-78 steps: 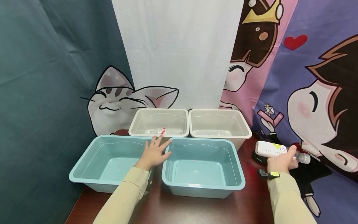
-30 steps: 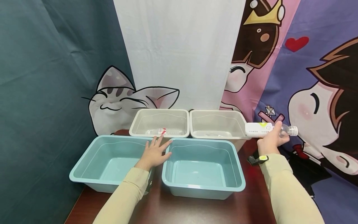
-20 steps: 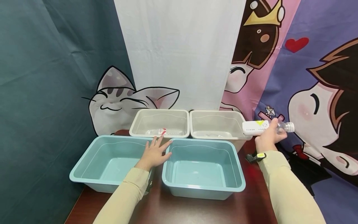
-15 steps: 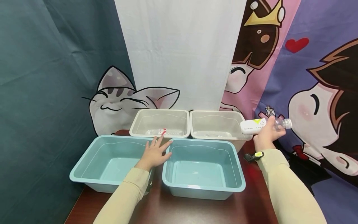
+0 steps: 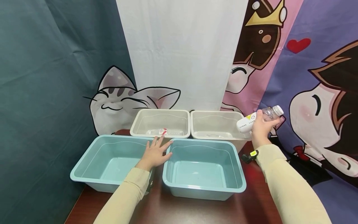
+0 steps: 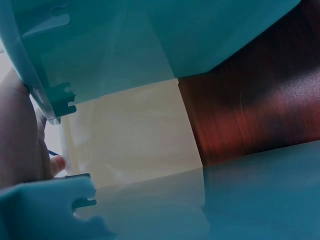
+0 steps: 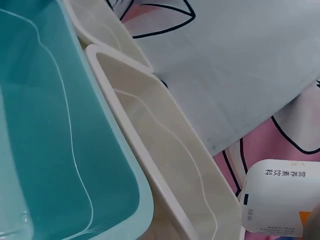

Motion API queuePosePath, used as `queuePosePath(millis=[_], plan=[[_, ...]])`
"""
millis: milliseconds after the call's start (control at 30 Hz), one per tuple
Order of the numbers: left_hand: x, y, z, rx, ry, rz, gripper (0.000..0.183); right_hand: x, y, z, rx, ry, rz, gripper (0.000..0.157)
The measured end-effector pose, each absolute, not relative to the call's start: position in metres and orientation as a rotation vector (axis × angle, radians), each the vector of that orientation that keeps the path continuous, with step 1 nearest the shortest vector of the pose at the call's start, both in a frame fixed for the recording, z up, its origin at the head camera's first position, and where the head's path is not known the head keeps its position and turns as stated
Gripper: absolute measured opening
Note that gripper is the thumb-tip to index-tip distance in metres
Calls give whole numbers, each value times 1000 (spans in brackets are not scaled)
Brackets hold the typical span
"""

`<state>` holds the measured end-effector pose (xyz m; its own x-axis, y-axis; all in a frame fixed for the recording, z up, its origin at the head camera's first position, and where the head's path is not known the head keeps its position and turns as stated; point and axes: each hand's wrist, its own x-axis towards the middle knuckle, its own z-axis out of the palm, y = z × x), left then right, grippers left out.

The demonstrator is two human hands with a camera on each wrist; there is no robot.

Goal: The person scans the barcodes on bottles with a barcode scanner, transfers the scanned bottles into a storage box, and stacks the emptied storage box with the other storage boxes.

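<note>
In the head view my right hand grips a plastic bottle with a white label and a white cap. The bottle is tilted, cap up to the right, its base overlapping the right rim of the right white bin. The right wrist view shows the bottle's labelled base end beside that bin. My left hand lies with spread fingers over the neighbouring rims of the left blue bin and the right blue bin. In the left wrist view, part of the left hand shows at the left edge.
Behind the blue bins stands the left white bin, with a clear bottle bearing a red-and-white label inside. Something clear lies in the right white bin. All four stand on a dark red-brown table. A printed curtain hangs behind.
My right hand has carried the bottle from low on the right, up and leftward to the right white bin's edge, and has tilted its cap upward. The left hand stays in place.
</note>
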<state>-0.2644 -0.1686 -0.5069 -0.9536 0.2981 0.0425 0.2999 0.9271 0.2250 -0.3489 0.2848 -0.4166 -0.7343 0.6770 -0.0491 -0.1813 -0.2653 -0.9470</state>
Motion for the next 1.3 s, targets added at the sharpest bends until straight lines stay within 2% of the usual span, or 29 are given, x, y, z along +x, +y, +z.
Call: queuePosePath(millis=[267,467,767,1300], plan=[[-264,-168,-506,-479,-3078,-353,62,-352,278,-420,-558,-1694,1851,89],[-263,-168,-505,-478,-3084,-358,63,-352,272,-419,-445,-1784,1816,89],[-264,-168,-505,-481,-3080,-351,63,-355,262,-420,-317,-1915,1673,79],[-264,-168,-507,-474,-3060,-388,61,-352,255,-425,-269,-2058,1558,79]])
